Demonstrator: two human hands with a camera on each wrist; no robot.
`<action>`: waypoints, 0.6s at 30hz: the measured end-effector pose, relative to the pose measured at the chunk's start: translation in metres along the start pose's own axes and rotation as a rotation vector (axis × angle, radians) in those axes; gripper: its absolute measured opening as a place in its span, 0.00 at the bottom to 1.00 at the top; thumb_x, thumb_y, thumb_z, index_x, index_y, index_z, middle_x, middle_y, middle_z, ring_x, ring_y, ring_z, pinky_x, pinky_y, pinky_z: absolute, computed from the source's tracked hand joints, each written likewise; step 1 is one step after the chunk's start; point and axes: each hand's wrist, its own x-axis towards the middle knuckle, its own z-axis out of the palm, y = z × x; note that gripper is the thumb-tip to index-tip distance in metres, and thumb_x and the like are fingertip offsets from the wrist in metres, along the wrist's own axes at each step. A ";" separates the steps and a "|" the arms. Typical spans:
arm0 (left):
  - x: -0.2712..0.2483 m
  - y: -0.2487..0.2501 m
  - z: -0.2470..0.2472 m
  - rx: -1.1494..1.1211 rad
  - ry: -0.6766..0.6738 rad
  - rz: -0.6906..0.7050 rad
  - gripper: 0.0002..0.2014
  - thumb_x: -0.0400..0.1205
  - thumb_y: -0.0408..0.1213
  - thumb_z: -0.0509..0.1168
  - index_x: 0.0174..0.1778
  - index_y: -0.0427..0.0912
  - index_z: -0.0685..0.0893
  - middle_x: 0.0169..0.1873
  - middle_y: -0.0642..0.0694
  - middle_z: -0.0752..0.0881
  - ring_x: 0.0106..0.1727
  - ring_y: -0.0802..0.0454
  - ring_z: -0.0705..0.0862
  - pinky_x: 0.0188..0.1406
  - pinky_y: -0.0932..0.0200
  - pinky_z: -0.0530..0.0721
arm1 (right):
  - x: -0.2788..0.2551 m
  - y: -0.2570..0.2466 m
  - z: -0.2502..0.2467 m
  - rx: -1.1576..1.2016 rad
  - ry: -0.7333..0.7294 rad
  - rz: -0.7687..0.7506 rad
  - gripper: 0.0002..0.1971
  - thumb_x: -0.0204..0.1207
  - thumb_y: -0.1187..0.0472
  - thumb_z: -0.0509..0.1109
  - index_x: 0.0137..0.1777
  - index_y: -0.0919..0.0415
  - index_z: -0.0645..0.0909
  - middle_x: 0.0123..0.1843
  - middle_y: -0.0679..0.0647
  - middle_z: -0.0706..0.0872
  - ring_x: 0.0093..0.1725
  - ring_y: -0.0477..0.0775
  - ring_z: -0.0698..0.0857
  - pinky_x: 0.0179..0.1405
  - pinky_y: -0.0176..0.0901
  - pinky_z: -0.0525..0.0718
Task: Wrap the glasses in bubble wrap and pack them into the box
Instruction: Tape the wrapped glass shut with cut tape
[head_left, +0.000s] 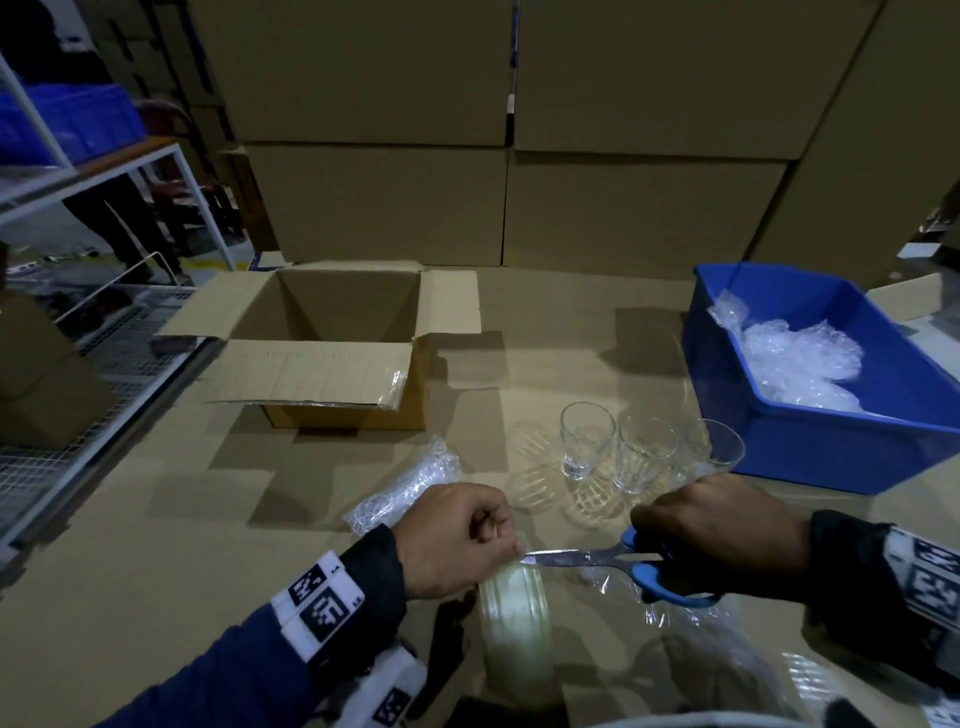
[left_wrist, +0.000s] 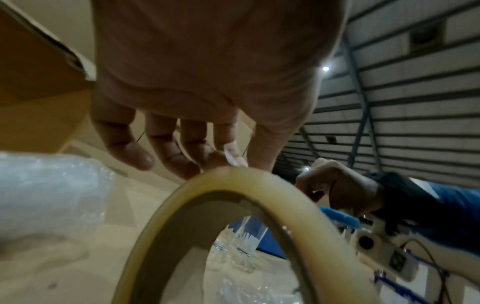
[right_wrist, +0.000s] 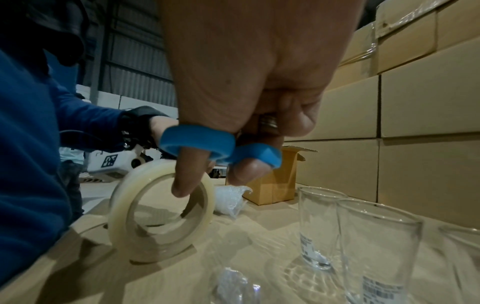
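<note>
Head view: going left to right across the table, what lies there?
Open brown cardboard box → wrapped bubble-wrap bundle → three clear drinking glasses → blue plastic bin holding bubble wrap.

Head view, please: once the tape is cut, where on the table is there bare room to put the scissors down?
Bare cardboard lies left of the left hand, below the open box, and between that box and the blue bin. It is crowded near the glasses, tape roll, wrapped bundle and the right hand with scissors.
</note>
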 end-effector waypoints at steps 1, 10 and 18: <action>0.000 -0.001 0.000 -0.022 0.002 -0.039 0.08 0.76 0.48 0.74 0.39 0.49 0.85 0.33 0.54 0.83 0.34 0.61 0.78 0.44 0.56 0.83 | 0.001 0.000 0.000 -0.003 0.006 0.001 0.15 0.66 0.39 0.62 0.29 0.49 0.75 0.21 0.42 0.78 0.17 0.46 0.75 0.16 0.35 0.59; -0.013 0.001 -0.002 -0.327 -0.290 -0.626 0.37 0.73 0.65 0.70 0.70 0.50 0.64 0.37 0.49 0.88 0.31 0.54 0.86 0.29 0.63 0.75 | 0.000 0.002 0.008 -0.027 0.015 -0.012 0.15 0.69 0.41 0.59 0.31 0.49 0.80 0.23 0.43 0.80 0.19 0.45 0.78 0.14 0.35 0.66; -0.015 0.003 0.014 -0.863 -0.143 -0.737 0.33 0.73 0.36 0.79 0.70 0.42 0.70 0.33 0.45 0.88 0.24 0.54 0.85 0.28 0.59 0.84 | 0.000 -0.014 -0.012 0.092 -0.363 0.171 0.16 0.81 0.40 0.61 0.57 0.48 0.81 0.52 0.45 0.85 0.49 0.46 0.83 0.38 0.33 0.70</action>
